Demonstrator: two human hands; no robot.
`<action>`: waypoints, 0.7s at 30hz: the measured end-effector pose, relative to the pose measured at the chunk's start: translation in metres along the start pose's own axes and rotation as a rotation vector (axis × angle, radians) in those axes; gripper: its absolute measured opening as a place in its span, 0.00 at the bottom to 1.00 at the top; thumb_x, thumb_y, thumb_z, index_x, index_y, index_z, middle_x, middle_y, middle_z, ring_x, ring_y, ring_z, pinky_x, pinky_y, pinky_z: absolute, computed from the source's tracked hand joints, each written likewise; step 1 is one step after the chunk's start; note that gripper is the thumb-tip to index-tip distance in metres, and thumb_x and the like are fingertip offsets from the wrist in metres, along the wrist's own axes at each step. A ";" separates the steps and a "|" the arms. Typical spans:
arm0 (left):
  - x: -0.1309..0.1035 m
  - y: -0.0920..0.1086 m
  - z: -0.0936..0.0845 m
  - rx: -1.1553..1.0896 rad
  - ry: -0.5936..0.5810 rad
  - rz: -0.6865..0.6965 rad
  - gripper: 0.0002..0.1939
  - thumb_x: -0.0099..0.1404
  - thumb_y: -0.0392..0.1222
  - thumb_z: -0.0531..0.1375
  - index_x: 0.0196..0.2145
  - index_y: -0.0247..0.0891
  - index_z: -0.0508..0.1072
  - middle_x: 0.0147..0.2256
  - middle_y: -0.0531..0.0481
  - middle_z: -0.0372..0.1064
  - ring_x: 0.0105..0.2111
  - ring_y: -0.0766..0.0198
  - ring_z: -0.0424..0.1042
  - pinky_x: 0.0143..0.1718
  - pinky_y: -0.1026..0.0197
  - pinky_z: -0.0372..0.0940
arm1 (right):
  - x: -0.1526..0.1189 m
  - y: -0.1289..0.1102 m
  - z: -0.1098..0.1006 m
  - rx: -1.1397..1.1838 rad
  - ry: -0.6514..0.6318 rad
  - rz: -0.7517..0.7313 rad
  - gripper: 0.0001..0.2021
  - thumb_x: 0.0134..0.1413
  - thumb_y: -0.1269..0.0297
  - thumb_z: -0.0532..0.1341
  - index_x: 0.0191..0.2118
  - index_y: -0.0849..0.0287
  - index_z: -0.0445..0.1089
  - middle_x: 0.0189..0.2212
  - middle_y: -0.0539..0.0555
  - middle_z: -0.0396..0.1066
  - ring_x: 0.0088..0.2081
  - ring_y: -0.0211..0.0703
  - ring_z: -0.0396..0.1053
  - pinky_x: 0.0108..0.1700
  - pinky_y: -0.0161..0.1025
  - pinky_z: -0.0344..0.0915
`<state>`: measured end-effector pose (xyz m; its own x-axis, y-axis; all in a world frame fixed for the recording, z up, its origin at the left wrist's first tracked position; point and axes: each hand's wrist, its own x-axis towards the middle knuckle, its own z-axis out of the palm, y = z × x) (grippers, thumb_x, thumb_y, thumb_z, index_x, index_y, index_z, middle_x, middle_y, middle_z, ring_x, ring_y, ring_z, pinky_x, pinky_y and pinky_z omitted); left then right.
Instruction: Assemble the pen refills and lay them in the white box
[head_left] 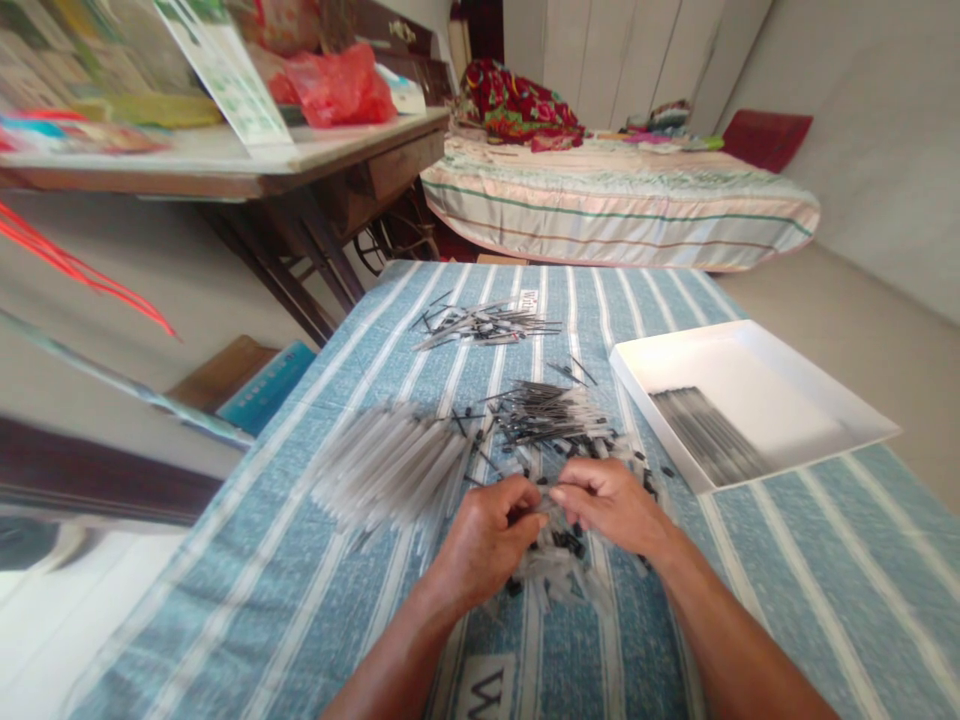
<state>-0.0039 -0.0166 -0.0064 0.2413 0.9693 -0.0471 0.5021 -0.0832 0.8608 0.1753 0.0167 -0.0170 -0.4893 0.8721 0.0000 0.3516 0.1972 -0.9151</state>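
My left hand [495,530] and my right hand [611,503] are close together over the table, fingertips pinched. Between them is a small translucent piece [547,497], too small to make out well; both hands seem to hold it. Under and around them lie small clear and black pieces [562,575]. Just beyond is a pile of thin dark rods [551,410] with pale ends. Left of my left hand lies a large bundle of translucent tubes [397,460]. A smaller pile of rods and parts [487,323] lies farther back.
A white open box [795,390] with a row of dark-filled tubes [709,435] stands on the right of the striped tablecloth [300,560]. At the left is a wooden desk [360,145] with a red plastic bag [341,85]. A bed [615,205] is behind.
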 end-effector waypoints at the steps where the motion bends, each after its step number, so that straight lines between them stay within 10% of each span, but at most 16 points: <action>1: 0.000 0.000 0.000 0.006 0.001 0.002 0.03 0.55 0.35 0.56 0.24 0.36 0.65 0.19 0.59 0.55 0.20 0.71 0.56 0.22 0.69 0.52 | 0.000 0.000 0.000 -0.009 0.006 0.012 0.18 0.55 0.58 0.54 0.18 0.60 0.60 0.12 0.45 0.58 0.16 0.31 0.56 0.20 0.29 0.52; 21: 0.001 -0.001 0.002 0.106 0.040 0.047 0.02 0.55 0.35 0.56 0.25 0.37 0.66 0.20 0.58 0.59 0.22 0.70 0.60 0.25 0.68 0.54 | 0.000 -0.003 -0.003 -0.031 -0.022 0.081 0.20 0.56 0.56 0.52 0.17 0.61 0.61 0.13 0.45 0.60 0.17 0.31 0.57 0.21 0.29 0.52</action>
<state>-0.0028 -0.0161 -0.0086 0.2346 0.9720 0.0137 0.5764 -0.1504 0.8032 0.1766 0.0174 -0.0131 -0.4754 0.8759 -0.0821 0.4147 0.1408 -0.8990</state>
